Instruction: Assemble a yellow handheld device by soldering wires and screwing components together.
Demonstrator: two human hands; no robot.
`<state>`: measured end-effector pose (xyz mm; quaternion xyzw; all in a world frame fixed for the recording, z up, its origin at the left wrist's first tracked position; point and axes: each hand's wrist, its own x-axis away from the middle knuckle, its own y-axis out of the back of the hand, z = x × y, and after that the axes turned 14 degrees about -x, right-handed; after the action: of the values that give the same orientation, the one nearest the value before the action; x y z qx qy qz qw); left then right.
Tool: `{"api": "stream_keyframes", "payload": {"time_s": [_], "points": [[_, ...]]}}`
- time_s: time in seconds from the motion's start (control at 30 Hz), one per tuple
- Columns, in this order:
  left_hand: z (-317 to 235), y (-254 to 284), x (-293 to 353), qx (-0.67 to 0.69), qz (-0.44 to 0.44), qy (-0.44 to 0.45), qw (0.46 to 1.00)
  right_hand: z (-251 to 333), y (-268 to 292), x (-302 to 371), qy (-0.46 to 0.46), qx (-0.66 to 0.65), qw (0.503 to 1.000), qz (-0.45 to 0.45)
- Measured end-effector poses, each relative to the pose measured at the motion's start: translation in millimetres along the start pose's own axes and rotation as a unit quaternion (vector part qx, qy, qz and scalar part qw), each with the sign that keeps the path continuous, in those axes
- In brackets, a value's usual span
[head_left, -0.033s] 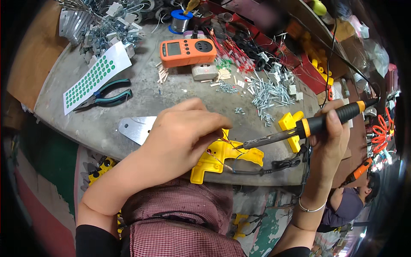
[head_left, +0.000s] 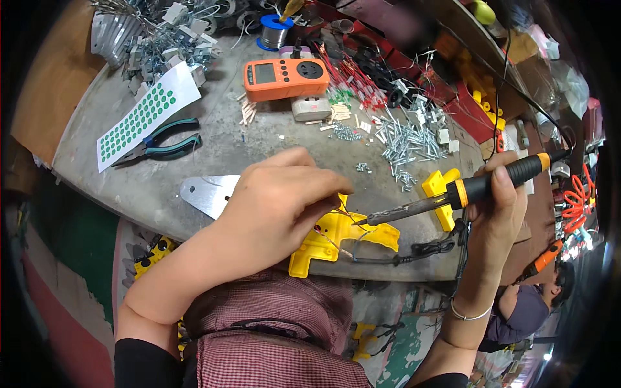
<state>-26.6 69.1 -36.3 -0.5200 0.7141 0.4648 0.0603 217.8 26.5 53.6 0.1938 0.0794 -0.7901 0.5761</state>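
Observation:
My right hand [head_left: 501, 200] grips a soldering iron [head_left: 498, 183] with a black and orange handle. Its tip points left and sits among thin wires [head_left: 346, 212] above a yellow plastic housing half [head_left: 317, 249]. Over the left part of that housing, my left hand [head_left: 275, 200] is closed in a pinch on the thin wires; its fingertips are partly hidden. A black power cord [head_left: 394, 260] runs from the housing to the right. Partly under my left hand lies a flat metal blade plate [head_left: 208, 194]. Another yellow plastic piece [head_left: 443, 194] rests beside the iron's shaft.
Pliers [head_left: 162, 145] and a sheet of green round stickers [head_left: 145, 116] lie at left. Farther back stand an orange socket meter [head_left: 286, 79] and a solder wire spool [head_left: 275, 32]. Loose screws [head_left: 411, 145] are heaped at right. Another person [head_left: 524, 310] is at the far right.

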Motion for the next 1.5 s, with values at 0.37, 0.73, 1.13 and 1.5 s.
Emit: {"api": "stream_keyframes", "payload": {"time_s": [0.37, 0.73, 1.13, 1.5], "points": [[2.8, -9.6, -2.8, -0.003, 0.004, 0.005, 1.000, -10.7, 0.5, -1.6, -0.009, -0.012, 1.000, 0.009], [5.2, -16.2, -2.2, 0.007, 0.005, 0.002, 1.000, -12.2, -0.2, -3.4, -0.008, -0.006, 1.000, 0.019], [3.0, -16.0, -0.7, 0.008, 0.017, 0.004, 1.000, -10.8, 1.9, -1.4, -0.004, -0.001, 1.000, 0.018], [-11.2, 19.4, 9.0, -0.039, -0.050, 0.008, 0.998, -12.4, 11.4, -3.4, -0.009, 0.025, 0.999, -0.032]]}}
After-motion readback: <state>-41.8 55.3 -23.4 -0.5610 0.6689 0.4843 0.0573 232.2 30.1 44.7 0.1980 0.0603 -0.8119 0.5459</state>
